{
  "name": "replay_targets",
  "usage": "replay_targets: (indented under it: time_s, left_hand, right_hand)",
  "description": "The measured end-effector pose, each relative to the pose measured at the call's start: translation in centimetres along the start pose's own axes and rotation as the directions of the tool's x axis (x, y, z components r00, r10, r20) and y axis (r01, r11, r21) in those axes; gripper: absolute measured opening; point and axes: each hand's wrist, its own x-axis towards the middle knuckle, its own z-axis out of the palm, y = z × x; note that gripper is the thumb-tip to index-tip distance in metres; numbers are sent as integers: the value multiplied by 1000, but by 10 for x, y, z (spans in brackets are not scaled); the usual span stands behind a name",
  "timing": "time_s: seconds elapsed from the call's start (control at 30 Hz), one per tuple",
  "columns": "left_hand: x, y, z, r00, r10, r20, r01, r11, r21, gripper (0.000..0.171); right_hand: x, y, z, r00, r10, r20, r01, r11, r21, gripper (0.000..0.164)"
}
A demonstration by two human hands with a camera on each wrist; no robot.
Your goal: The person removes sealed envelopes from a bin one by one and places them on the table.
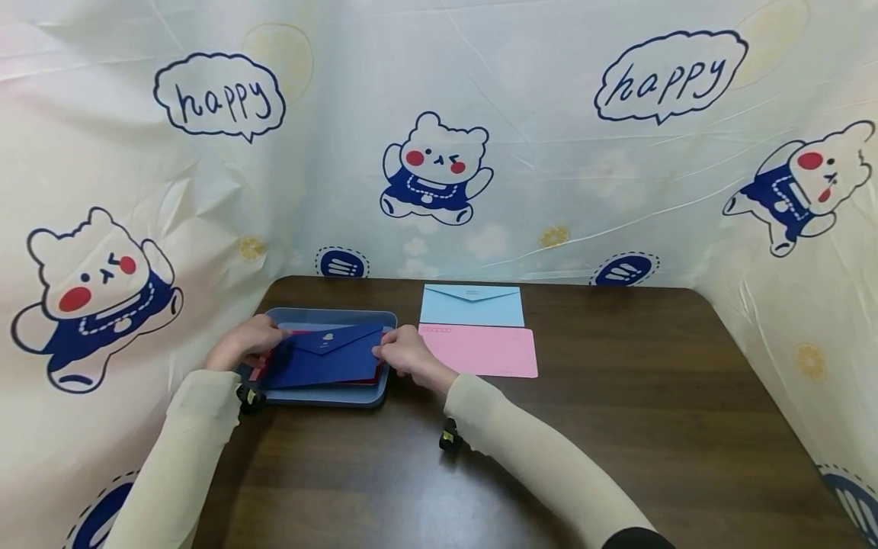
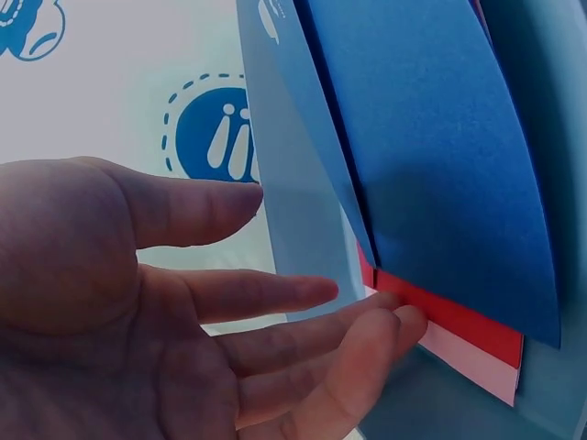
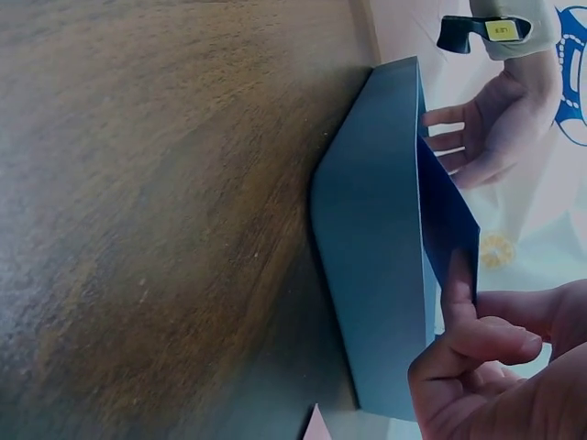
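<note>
A dark blue envelope with a pointed flap lies on top of a stack in a grey-blue tray. My right hand pinches its right edge between thumb and index finger, and that edge is raised in the right wrist view. At the stack's left end is my left hand, thumb apart and fingers loosely extended. Its fingertips are right at the ends of a red envelope and a pale pink one, both under the blue one. The rest of the stack is hidden.
Right of the tray, a light blue envelope lies flap side up, with a pink envelope in front of it. The brown wooden table extends to the right and front. A printed curtain rises behind and along both sides.
</note>
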Motion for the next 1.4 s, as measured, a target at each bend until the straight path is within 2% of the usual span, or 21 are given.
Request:
replay_targets:
  time_s: [0.13,0.2,0.47,0.57,0.63,0.83,1.07,1.4]
  left_hand:
    - [-2,4,1,1000,9,7,-9,1000,-10,48]
    - [-3,6,1,1000,12,13,-12,1000,-26,42]
    - [-2,4,5,1000,14,7,-14,999,-37,44]
    - [-2,3,7,1000,28,1,-28,998,-57,37]
    - [-3,4,8,999,42,-10,-43,998,-53,40]
    - [-6,6,10,997,70,-24,-70,998,0,52]
    - [-9,8,12,991,130,-39,-125,985,117,60]
    - [-14,15,17,989,126,-78,-110,977,185,65]
  right_hand:
    - [2,2,-3,1000,-9,7,9,1000,8,18]
    - [2,4,-5,1000,-13,10,13,1000,16,16]
    - [-1,4,-9,999,-41,1,41,999,9,31]
    - [-2,5,-12,999,-34,5,34,999,-7,29]
    - [-2,7,-13,1000,-28,3,29,999,-15,26]
    - [-3,11,-17,1000,-22,-4,22,999,-24,26]
    - [-4,16,-20,1000,4,-9,-4,1000,-4,26]
    - [-10,21,-25,999,-19,-26,19,1000,5,18]
